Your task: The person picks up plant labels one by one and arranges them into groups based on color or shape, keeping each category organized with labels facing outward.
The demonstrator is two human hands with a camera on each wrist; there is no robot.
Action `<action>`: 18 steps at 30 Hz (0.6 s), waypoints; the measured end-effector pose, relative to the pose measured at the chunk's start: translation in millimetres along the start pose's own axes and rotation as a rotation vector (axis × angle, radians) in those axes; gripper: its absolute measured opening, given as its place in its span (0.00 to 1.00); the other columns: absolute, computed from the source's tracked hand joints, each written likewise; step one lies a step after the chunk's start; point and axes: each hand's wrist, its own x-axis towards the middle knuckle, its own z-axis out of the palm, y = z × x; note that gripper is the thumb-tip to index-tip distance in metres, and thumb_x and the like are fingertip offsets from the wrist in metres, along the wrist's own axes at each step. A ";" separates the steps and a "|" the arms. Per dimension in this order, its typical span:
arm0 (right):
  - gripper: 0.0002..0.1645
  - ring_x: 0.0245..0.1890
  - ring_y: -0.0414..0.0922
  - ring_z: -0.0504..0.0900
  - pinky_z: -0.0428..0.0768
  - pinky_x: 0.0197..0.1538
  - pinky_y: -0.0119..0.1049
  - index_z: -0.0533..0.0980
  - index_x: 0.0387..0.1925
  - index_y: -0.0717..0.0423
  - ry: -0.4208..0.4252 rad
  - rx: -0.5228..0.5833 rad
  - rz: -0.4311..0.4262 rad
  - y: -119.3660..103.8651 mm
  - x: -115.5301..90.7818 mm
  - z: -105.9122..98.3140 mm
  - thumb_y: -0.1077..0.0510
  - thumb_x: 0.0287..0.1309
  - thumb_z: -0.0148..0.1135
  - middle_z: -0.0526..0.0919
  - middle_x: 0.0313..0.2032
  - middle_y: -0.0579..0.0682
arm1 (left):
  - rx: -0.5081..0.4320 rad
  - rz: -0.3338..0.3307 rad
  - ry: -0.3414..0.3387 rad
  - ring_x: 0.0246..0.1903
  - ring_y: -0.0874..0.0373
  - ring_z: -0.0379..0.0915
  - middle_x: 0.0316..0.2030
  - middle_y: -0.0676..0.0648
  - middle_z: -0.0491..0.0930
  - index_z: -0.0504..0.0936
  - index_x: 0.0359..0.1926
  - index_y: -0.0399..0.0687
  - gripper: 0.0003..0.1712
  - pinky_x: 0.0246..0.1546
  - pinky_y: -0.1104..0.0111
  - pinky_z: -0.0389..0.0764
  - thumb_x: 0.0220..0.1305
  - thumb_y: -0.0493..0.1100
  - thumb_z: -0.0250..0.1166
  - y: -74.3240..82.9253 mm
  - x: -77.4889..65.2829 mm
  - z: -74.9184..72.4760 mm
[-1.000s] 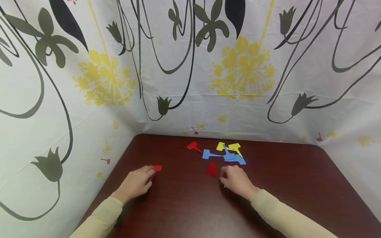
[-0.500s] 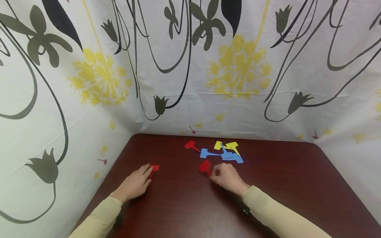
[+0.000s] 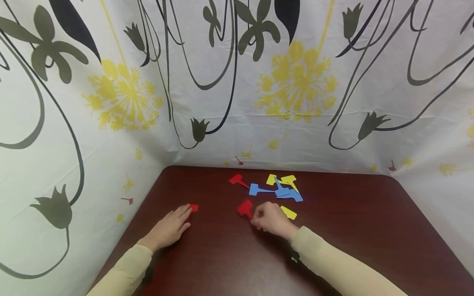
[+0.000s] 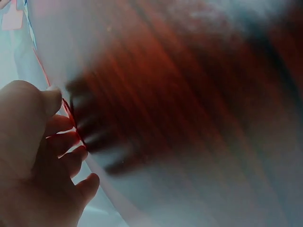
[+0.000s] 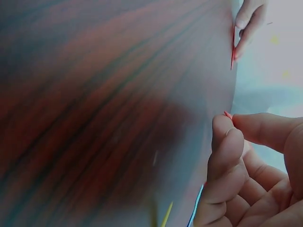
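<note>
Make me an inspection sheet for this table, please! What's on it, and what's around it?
Surface: dark brown table, shiny.
Job's things: left red tag, partly covered; right red tag, held.
Clutter: back red tag; three blue tags and two back yellow tags, some overlapping; near yellow tag, partly hidden.
Hands: left hand touches the left red tag; right hand pinches the right red tag's stem.
Cables: nothing seen.
Surroundings: flowery cloth behind and beside the table.
</note>
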 end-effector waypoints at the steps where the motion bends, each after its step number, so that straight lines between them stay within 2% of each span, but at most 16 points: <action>1: 0.11 0.14 0.42 0.75 0.76 0.20 0.36 0.80 0.19 0.49 -0.004 0.001 0.000 -1.0 1.1 1.6 0.49 0.48 0.67 0.78 0.15 0.44 | -0.005 -0.004 0.000 0.63 0.48 0.53 0.65 0.43 0.58 0.63 0.65 0.42 0.31 0.59 0.51 0.59 0.64 0.50 0.55 -0.3 -0.3 0.4; 11: 0.11 0.15 0.44 0.76 0.76 0.22 0.37 0.80 0.18 0.48 -0.051 0.053 0.015 -12.9 12.0 17.8 0.48 0.48 0.67 0.79 0.16 0.44 | -0.038 0.017 0.022 0.63 0.47 0.55 0.65 0.44 0.59 0.63 0.65 0.45 0.30 0.56 0.51 0.63 0.64 0.47 0.56 -5.6 -5.2 -1.1; 18: 0.11 0.16 0.45 0.76 0.76 0.22 0.37 0.81 0.18 0.49 -0.064 0.091 0.044 -19.1 21.0 29.4 0.49 0.48 0.67 0.79 0.16 0.46 | -0.011 0.039 0.025 0.63 0.48 0.55 0.65 0.44 0.58 0.63 0.65 0.46 0.31 0.56 0.52 0.64 0.63 0.49 0.57 -7.3 -4.6 2.1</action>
